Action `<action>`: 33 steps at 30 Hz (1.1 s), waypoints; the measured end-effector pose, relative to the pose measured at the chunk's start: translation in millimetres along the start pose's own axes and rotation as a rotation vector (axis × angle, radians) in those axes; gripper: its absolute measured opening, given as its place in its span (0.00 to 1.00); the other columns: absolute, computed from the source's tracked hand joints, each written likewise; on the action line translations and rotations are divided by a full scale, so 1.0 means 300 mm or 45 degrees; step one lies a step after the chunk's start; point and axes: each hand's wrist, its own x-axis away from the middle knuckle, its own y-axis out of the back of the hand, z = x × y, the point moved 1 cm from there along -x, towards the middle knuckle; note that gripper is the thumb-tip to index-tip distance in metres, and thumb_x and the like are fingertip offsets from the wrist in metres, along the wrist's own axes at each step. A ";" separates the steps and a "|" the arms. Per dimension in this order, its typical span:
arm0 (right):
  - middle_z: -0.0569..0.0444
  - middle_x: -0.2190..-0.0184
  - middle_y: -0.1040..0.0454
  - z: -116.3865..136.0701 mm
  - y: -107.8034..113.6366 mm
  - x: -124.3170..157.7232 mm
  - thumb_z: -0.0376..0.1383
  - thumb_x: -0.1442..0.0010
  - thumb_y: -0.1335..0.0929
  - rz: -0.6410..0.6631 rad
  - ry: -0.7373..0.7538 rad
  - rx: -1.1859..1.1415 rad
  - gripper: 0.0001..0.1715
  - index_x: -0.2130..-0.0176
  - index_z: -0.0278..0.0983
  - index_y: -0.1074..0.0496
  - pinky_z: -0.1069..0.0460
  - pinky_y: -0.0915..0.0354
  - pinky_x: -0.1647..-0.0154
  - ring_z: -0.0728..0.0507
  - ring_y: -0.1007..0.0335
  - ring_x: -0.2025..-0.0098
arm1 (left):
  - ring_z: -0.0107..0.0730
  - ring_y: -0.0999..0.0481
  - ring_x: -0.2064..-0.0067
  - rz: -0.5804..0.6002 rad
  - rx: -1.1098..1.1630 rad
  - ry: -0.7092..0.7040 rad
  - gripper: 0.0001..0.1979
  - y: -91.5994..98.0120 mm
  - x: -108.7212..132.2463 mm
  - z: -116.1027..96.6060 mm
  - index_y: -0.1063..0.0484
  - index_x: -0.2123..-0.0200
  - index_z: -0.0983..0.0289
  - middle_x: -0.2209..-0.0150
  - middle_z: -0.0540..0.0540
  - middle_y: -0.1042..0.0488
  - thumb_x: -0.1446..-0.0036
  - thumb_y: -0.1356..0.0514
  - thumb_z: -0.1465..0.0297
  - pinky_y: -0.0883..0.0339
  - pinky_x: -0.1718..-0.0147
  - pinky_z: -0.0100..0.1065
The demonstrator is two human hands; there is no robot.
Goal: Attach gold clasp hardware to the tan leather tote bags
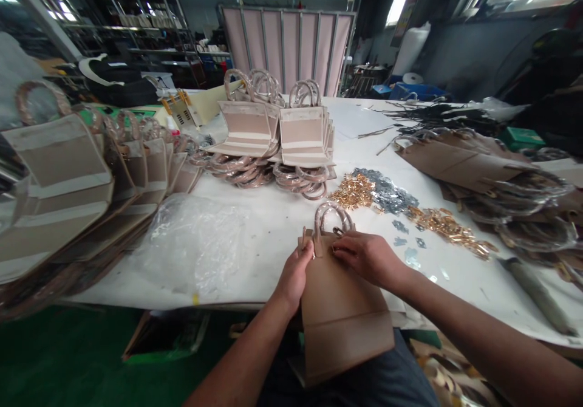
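Observation:
A brown handbag piece (pixel 339 310) leans from my lap against the table edge, its plastic-wrapped handle (pixel 334 209) standing up at the top. My left hand (pixel 295 273) grips its upper left edge, thumb on the front face beside the left handle tab. At the right handle base, the fingers of my right hand (pixel 364 255) are pinched together against the panel; what sits between them is hidden. A small metal fitting (pixel 337 231) shows just above those fingers. Beyond the bag lie a heap of gold-coloured fittings (pixel 353 191) and a pile of grey metal plates (pixel 394 193).
Stacked bag pieces (pixel 59 170) fill the table's left side, with more bag pieces (pixel 303 130) at the back and a brown stack (pixel 469 164) on the right. Clear plastic film (pixel 195 243) lies left of me. A dark cylindrical tool (pixel 540 294) rests near the right edge.

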 end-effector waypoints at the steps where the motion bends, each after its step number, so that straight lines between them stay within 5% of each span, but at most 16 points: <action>1: 0.52 0.61 0.22 0.007 0.000 0.001 0.34 0.28 0.32 0.004 0.020 0.051 0.09 0.55 0.41 0.20 0.52 0.33 0.60 0.42 0.25 0.62 | 0.52 0.20 0.48 -0.002 -0.001 0.000 0.32 0.000 0.001 0.000 0.25 0.41 0.66 0.54 0.62 0.18 0.39 0.32 0.49 0.29 0.44 0.44; 9: 0.51 0.68 0.26 0.036 -0.014 -0.001 0.33 0.28 0.35 -0.037 0.111 0.243 0.12 0.63 0.38 0.24 0.52 0.39 0.66 0.43 0.29 0.66 | 0.53 0.20 0.47 -0.009 0.036 -0.012 0.30 -0.006 0.006 0.000 0.23 0.43 0.65 0.54 0.61 0.18 0.40 0.30 0.50 0.30 0.43 0.44; 18: 0.55 0.63 0.22 0.000 0.014 -0.007 0.35 0.26 0.34 0.076 0.089 -0.103 0.13 0.61 0.43 0.20 0.53 0.35 0.62 0.44 0.25 0.63 | 0.49 0.20 0.50 0.010 -0.022 -0.070 0.32 -0.017 0.010 -0.003 0.24 0.45 0.66 0.56 0.59 0.19 0.41 0.31 0.48 0.29 0.45 0.43; 28: 0.53 0.66 0.25 0.054 -0.075 -0.001 0.30 0.31 0.30 -0.080 -0.036 0.260 0.14 0.70 0.39 0.25 0.53 0.38 0.65 0.43 0.28 0.64 | 0.50 0.20 0.50 0.009 -0.035 -0.058 0.31 -0.020 0.007 -0.004 0.23 0.45 0.65 0.59 0.59 0.19 0.42 0.30 0.48 0.30 0.43 0.45; 31: 0.52 0.62 0.23 0.096 -0.056 0.006 0.30 0.32 0.29 -0.128 -0.102 0.249 0.06 0.59 0.41 0.22 0.50 0.33 0.60 0.40 0.26 0.61 | 0.53 0.21 0.47 -0.013 -0.080 -0.098 0.31 -0.007 -0.002 -0.014 0.22 0.48 0.66 0.57 0.61 0.19 0.45 0.28 0.48 0.30 0.42 0.48; 33: 0.50 0.54 0.23 0.138 -0.032 0.028 0.30 0.35 0.28 -0.203 -0.160 0.182 0.21 0.44 0.43 0.25 0.47 0.29 0.54 0.37 0.25 0.56 | 0.55 0.23 0.43 -0.006 -0.106 -0.124 0.29 -0.006 -0.006 -0.037 0.20 0.51 0.65 0.54 0.62 0.19 0.46 0.28 0.48 0.31 0.40 0.48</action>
